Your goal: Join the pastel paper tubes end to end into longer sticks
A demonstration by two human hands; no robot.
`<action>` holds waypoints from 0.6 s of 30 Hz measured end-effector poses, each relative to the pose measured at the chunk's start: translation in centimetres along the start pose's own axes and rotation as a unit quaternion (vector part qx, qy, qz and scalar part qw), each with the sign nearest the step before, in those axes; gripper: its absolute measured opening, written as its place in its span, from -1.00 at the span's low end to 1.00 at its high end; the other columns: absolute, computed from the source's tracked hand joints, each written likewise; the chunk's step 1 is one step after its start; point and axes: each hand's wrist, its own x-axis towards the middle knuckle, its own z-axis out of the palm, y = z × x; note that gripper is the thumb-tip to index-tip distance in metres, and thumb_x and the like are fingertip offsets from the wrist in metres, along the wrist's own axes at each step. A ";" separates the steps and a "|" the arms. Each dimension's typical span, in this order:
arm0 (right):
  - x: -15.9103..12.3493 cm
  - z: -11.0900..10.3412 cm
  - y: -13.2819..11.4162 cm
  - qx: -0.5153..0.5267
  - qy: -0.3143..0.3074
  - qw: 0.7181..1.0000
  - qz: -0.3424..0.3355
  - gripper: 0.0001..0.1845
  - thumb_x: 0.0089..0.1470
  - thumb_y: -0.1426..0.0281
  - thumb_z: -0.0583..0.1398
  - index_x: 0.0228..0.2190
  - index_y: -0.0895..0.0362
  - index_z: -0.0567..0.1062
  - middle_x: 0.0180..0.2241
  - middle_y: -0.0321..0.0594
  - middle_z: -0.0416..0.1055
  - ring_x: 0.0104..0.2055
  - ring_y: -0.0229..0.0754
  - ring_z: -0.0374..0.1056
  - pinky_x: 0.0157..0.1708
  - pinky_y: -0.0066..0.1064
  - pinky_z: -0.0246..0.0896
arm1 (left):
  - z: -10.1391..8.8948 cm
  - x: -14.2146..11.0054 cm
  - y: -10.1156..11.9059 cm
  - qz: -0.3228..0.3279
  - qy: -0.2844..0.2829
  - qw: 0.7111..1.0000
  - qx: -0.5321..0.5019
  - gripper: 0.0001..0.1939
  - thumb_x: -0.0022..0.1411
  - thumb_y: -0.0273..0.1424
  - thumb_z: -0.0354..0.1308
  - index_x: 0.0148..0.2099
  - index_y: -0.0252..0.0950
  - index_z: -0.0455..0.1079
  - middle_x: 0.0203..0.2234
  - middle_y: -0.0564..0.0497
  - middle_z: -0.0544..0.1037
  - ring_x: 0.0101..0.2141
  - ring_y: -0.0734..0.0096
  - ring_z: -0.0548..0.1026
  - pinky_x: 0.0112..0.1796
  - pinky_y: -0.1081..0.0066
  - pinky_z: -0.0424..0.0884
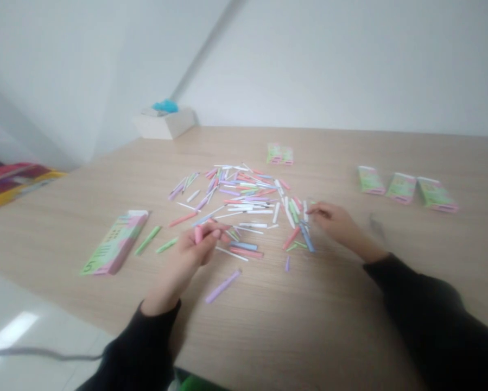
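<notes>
A scattered heap of thin pastel pen parts (247,198) in pink, purple, green, blue and white lies on the wooden table (317,304). My left hand (195,250) is closed around a pink pen barrel (198,233), held just above the table at the heap's near left edge. My right hand (335,222) rests at the heap's right edge, fingertips pinched at a small piece I cannot make out. A single purple barrel (222,286) lies alone near me. Both arms wear black sleeves.
A green and pink pack (115,241) lies at the left with two green barrels (156,241) beside it. Three similar packs (404,187) sit at the right, one more (280,154) behind the heap. A white box (165,122) stands at the far corner.
</notes>
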 end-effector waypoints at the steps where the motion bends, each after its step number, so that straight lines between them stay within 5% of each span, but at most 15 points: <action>1: 0.9 -0.4 -0.1 -0.002 -0.003 1.000 0.000 -0.70 0.00 0.37 0.09 -0.36 0.16 0.61 -0.38 -0.10 0.57 -0.40 -0.09 0.39 -0.35 -0.26 0.26 | -0.2 0.3 0.1 0.007 0.018 1.000 -0.020 -0.69 0.11 -0.20 0.36 -0.21 -0.34 0.54 -0.52 0.06 0.48 -0.69 0.72 0.02 -0.65 0.57 -0.14; 7: 3.8 -0.8 -3.2 -0.046 -0.114 0.988 -0.097 -0.72 0.06 0.42 0.09 -0.34 0.12 0.61 -0.31 -0.14 0.59 -0.34 -0.12 0.42 -0.33 -0.33 0.25 | -3.2 -0.7 -0.6 0.040 0.179 0.982 -0.035 -0.68 0.13 -0.25 0.37 -0.12 -0.31 0.50 -0.45 0.06 0.54 -0.70 0.73 0.05 -0.68 0.59 -0.13; 18: 4.7 6.7 -11.1 -0.045 -0.255 0.926 -0.276 -0.66 0.17 0.53 0.02 -0.23 0.19 0.59 -0.23 -0.10 0.58 -0.17 -0.14 0.45 -0.11 -0.34 0.26 | -5.0 -3.3 -2.7 0.023 0.219 0.971 0.093 -0.72 0.25 -0.21 0.28 -0.06 -0.25 0.50 -0.50 0.08 0.53 -0.59 0.52 0.27 -0.60 0.49 0.06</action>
